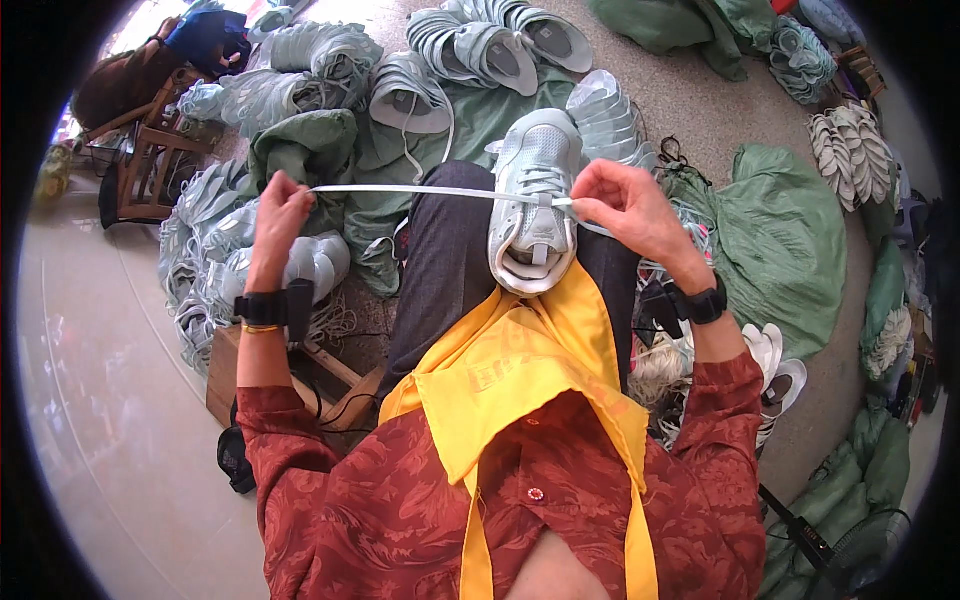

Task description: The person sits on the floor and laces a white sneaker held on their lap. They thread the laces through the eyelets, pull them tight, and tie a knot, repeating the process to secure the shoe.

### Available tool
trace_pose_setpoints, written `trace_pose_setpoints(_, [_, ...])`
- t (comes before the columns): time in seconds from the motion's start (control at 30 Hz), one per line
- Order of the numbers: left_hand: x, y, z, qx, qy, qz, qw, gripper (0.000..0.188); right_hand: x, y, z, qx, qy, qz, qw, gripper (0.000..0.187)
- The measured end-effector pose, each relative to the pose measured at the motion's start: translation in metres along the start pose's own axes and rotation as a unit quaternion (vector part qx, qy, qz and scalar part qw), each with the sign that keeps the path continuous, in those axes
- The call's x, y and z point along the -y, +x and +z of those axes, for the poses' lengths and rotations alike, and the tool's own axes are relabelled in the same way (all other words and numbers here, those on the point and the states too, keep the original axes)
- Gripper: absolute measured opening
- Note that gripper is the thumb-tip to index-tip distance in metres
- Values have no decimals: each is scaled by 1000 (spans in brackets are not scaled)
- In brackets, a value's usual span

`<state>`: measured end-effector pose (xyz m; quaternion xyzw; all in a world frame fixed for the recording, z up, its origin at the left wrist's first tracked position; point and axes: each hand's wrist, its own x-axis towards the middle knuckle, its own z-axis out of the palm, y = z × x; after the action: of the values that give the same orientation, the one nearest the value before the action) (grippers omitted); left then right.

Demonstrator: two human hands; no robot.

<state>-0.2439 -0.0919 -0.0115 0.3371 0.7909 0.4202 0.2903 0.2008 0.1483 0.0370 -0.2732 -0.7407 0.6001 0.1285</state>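
Observation:
A pale grey-green shoe upper (536,170) rests on my lap, toe pointing away from me, its front partly laced. From its upper eyelets a white shoelace (410,189) stretches out taut to the left. My left hand (284,205) pinches that lace well out to the side of my knee. Close against the shoe's right edge, my right hand (632,208) is closed on a short end of the lace between thumb and finger. The shoe sits over a yellow apron (520,370).
Stacked shoe uppers (480,50) lie on green cloth ahead, with more piled uppers (215,230) at the left. Green sacks (770,250) lie on the right. A wooden stool (150,170) stands far left. White shoes (775,365) are beside my right arm.

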Motion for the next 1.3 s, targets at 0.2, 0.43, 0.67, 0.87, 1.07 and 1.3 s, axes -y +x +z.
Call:
trace_pose_setpoints(0.2, [88,3,-83,-156,244,-85,953,13,7,-2,20,-51,-143,-45,987,18])
trace_pose_setpoints(0.43, [41,-6,-6,-123,278,37,952,20,-16,-32,21,-129,-253,-82,955,17])
trace_pose_setpoints(0.67, [-87,-53,127,103,50,256,960,24,-25,-37,29,-172,-193,-58,964,8])
trace_pose_setpoints(0.87, [-118,-63,182,145,83,359,918,22,-12,-42,31,-195,-210,-89,954,5])
trace_pose_setpoints(1.07, [-113,-51,176,186,106,379,900,8,-13,-42,28,-201,-215,-74,953,5])
trace_pose_setpoints(1.3, [-113,-42,151,157,184,389,889,10,-9,-46,31,-169,-261,-111,944,5])
